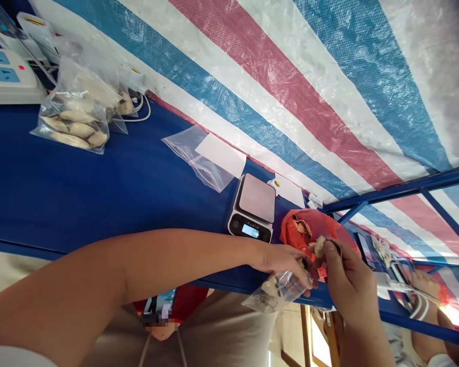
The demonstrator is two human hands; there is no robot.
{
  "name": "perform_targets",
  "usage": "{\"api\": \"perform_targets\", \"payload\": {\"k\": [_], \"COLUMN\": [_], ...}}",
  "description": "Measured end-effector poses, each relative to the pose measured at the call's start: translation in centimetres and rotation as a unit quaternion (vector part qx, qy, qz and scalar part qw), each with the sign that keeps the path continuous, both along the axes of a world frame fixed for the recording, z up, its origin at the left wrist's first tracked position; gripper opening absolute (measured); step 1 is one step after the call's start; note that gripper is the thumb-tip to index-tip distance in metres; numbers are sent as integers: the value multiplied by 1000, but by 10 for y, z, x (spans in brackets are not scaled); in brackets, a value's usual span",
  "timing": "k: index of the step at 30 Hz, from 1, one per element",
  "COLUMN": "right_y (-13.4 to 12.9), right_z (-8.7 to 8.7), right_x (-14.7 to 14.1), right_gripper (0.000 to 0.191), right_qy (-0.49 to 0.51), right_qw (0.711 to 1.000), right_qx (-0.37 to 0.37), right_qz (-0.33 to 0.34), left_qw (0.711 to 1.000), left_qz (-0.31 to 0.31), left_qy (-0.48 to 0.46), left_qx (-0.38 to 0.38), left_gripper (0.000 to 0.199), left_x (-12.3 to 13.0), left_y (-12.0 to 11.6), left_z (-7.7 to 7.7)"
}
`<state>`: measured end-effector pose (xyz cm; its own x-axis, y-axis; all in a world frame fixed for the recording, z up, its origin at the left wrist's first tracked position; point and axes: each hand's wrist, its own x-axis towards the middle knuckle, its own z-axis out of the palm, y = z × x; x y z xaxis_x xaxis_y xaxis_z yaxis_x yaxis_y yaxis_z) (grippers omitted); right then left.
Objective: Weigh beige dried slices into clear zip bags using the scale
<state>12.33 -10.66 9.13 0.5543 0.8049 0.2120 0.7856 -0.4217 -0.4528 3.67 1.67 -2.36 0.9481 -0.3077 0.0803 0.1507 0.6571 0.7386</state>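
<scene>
My left hand (281, 259) is closed on a clear plastic bag (265, 300), which hangs tilted over the table's front edge with pale dried pieces inside. My right hand (350, 285) pinches a small pale, dark-edged dried piece (320, 246) close to the bag's mouth; its exact kind is unclear. Behind both hands sits an open red plastic bag (288, 227) with more dried pieces (302, 228) in it, partly hidden by my right hand. Just left of that stands a digital kitchen scale (257, 198), its display lit and its plate bare.
On the blue table (137, 188) lie flat clear zip bags (199, 158) and a white paper (224, 155). Filled bags (76, 122) and a power strip (11, 76) sit far left. A striped tarp (252, 76) rises behind; another person's arm (424, 285) shows at right.
</scene>
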Motion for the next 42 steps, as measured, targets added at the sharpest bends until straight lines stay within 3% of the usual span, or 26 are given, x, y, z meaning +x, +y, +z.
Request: {"api": "perform_targets", "payload": {"k": [9, 15, 21, 27, 32, 34, 37, 39, 42], "right_y": [-7, -6, -6, -10, 1, 13, 32, 42, 50], "right_z": [7, 7, -1, -14, -11, -11, -18, -29, -48], "right_x": [-10, -4, 2, 12, 19, 27, 45, 59, 75], "right_gripper": [42, 39, 45, 54, 54, 47, 33, 29, 33], "right_qy": [30, 32, 155, 282, 332, 282, 98, -32, -114], "right_qw": [990, 999, 988, 958, 940, 957, 994, 992, 975], "right_qx": [-117, -27, 27, 6, -12, -7, -46, -120, -189], "right_qz": [74, 23, -5, -49, -79, -69, -23, 1, 2], "left_qw": [999, 999, 999, 999, 999, 999, 999, 996, 995], "left_qz": [31, 25, -11, -19, -6, -11, -47, -76, -79], "left_qy": [-1, -25, 11, 37, 41, 29, -14, -38, -58], "left_qx": [42, 4, -33, -14, -5, -8, -6, 2, 29], "left_gripper": [40, 46, 49, 46, 43, 46, 49, 47, 41], "left_x": [0, -1, 3, 7, 5, 3, -2, -5, -5], "left_y": [-1, 1, 2, -3, -4, -3, -2, -1, -1], "left_z": [3, 6, -1, -9, -7, -4, 2, 5, 9]}}
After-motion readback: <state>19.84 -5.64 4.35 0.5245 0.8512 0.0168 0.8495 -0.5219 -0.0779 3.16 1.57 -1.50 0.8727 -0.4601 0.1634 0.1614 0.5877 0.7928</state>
